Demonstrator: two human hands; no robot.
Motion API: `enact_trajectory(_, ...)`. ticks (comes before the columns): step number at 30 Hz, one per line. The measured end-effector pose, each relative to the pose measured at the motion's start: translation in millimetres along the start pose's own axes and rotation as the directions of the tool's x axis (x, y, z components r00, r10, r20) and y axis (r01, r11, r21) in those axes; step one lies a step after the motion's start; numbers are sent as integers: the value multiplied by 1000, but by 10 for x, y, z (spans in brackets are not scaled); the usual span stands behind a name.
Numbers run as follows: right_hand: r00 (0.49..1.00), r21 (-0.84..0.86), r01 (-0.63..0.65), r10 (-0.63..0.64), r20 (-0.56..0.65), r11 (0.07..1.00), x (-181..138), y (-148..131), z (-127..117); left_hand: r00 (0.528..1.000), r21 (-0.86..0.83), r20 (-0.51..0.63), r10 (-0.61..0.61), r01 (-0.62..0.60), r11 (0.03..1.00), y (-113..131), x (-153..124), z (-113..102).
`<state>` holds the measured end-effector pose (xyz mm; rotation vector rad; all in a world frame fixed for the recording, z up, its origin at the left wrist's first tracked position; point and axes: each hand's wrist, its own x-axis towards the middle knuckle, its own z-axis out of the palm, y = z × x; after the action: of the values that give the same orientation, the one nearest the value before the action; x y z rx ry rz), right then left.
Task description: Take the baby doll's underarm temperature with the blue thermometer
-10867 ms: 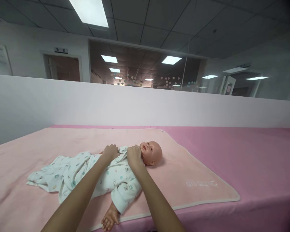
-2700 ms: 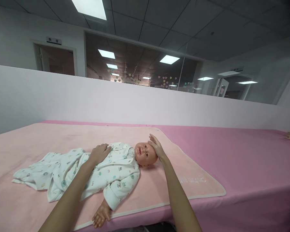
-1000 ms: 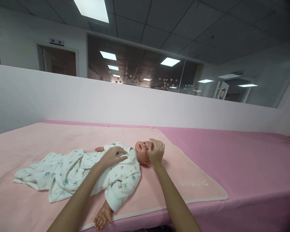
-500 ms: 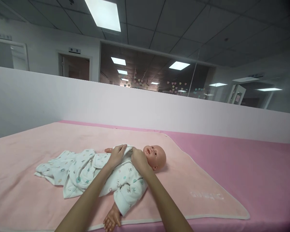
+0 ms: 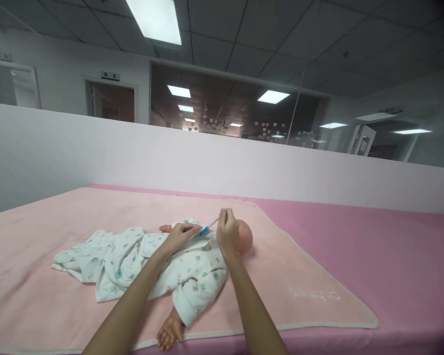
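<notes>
A baby doll (image 5: 245, 238) lies on its back with its head to the right; my right hand hides its face. It wears a white printed baby gown (image 5: 203, 268). My right hand (image 5: 227, 231) is raised over the neck, its fingers closed on the upper end of a thin pale stick with a blue end, which looks like a thermometer (image 5: 204, 230). The blue end slants down to the left, close to the gown's neckline. On the doll's chest, my left hand (image 5: 181, 236) has its fingers together at the gown's front edge, seemingly gripping the cloth. Its fingertips are near the blue end.
Beneath the doll is a peach blanket (image 5: 281, 276) with pale edging, spread over a pink mat (image 5: 373, 246). A white low wall (image 5: 222, 162) runs along the back. One doll hand (image 5: 170, 331) lies near the front edge.
My right hand has left the gown's neckline and risen slightly to the right, now with the thermometer in it. My left hand stays on the chest, its fingers lying flatter.
</notes>
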<state>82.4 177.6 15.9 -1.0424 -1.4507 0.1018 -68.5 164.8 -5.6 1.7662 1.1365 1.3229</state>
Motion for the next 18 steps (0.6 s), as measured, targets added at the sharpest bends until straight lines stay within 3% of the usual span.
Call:
enact_trajectory(3,997,272,-73,81,-19,960,-11,-40,6,997,-84,73,17,-11,996,45,-32,-18)
enact_trajectory(7,986,549,-149,164,23,822,-126,-99,111,1000,-225,28,3,3,974,13,-34,-54)
enact_trajectory(9,978,633,-207,174,115,746,-155,-156,150,1000,-307,-18,6,-12,952,-30,-18,-62)
enact_trajectory(11,952,625,-264,94,292,735,-94,-250,134,1000,-398,-25,15,-24,917,-68,3,-60)
enact_trajectory(14,840,519,-215,-115,531,827,197,-463,-59,999,-508,2,32,-26,861,-95,33,-59)
enact_trajectory(16,820,507,-148,-181,543,849,428,-618,-266,999,-570,-36,3,-23,821,-95,43,-69)
enact_trajectory(18,872,495,-61,-196,449,867,546,-747,-446,995,-626,-71,-65,6,780,-92,41,-84)
